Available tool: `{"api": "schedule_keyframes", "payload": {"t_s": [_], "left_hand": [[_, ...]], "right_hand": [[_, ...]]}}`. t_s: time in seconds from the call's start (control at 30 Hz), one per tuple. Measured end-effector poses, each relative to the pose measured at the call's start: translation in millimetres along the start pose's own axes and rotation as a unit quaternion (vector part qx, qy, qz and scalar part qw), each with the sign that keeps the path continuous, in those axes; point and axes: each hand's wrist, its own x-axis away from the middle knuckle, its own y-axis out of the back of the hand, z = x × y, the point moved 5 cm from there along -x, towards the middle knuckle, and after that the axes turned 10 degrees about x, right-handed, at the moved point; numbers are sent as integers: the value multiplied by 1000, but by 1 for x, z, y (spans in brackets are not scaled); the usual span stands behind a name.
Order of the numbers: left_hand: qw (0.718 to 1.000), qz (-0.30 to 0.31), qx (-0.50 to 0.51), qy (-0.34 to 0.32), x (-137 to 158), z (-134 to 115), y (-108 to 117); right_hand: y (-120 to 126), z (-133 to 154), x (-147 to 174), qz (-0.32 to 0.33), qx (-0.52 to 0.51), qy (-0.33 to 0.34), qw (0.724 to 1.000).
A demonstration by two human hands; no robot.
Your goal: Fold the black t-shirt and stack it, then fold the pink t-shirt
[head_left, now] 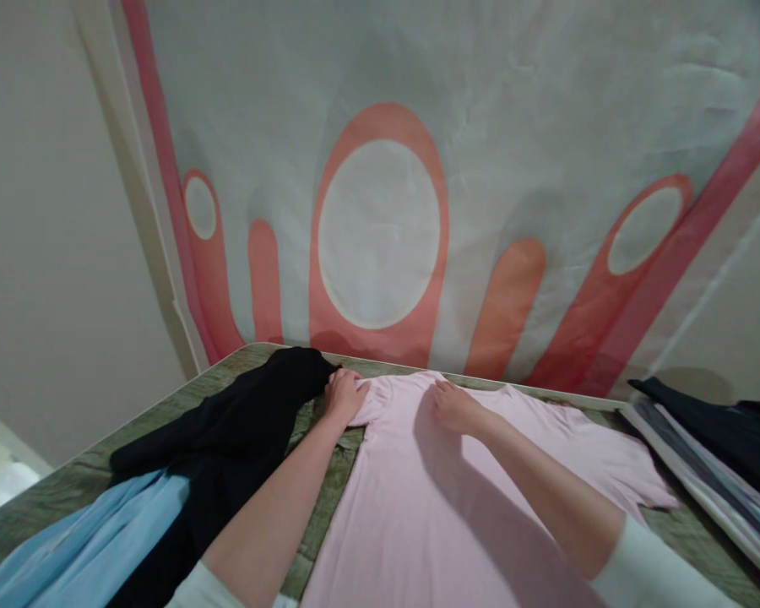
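Observation:
A pale pink T-shirt (386, 507) lies spread on the table, its collar end toward the wall and its lower part running out of view at the bottom. My left hand (345, 395) is closed on the end of its left sleeve, beside a black garment. At the upper middle, near the neckline, my right hand (457, 408) has its fingers bent onto the pink fabric and appears to grip it. The fingertips of both hands are partly hidden. The opposite sleeve stretches out flat to the right.
On the left, a crumpled black garment (234, 431) lies with a light blue garment (101, 540) overlapping it. A stack of folded clothes (722, 473) sits at the right. The wood-patterned table (212, 384) meets a wall hanging (380, 236) with orange shapes.

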Motion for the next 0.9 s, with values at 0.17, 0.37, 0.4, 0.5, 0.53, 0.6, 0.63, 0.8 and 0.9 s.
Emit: {"api": "schedule_keyframes", "payload": {"t_s": [0.17, 0.37, 0.4, 0.5, 0.53, 0.6, 0.63, 0.8, 0.9], "left_hand": [[997, 6, 72, -6, -2, -2, -3], [993, -1, 122, -6, -10, -4, 0], [992, -3, 126, -2, -11, -4, 1], [991, -5, 133, 11, -13, -2, 4], [991, -5, 131, 19, -14, 0, 5], [992, -5, 121, 43, -16, 6, 7], [992, -4, 113, 57, -17, 9, 9], [986, 83, 64, 133, -18, 20, 18], [957, 223, 76, 171, -10, 19, 14]], "right_hand": [[-18, 13, -16, -51, -56, -47, 996], [-31, 10, -13, -40, -51, -53, 997], [-31, 9, -13, -37, -51, -54, 997], [-30, 9, -14, -33, -53, -59, 996], [-30, 9, -14, -35, -53, -58, 996], [-30, 9, -14, -36, -53, -57, 996], [-30, 9, -14, -36, -54, -57, 996], [-33, 9, -15, -37, -55, -56, 996], [-34, 8, -15, -46, -55, -56, 996]]}}
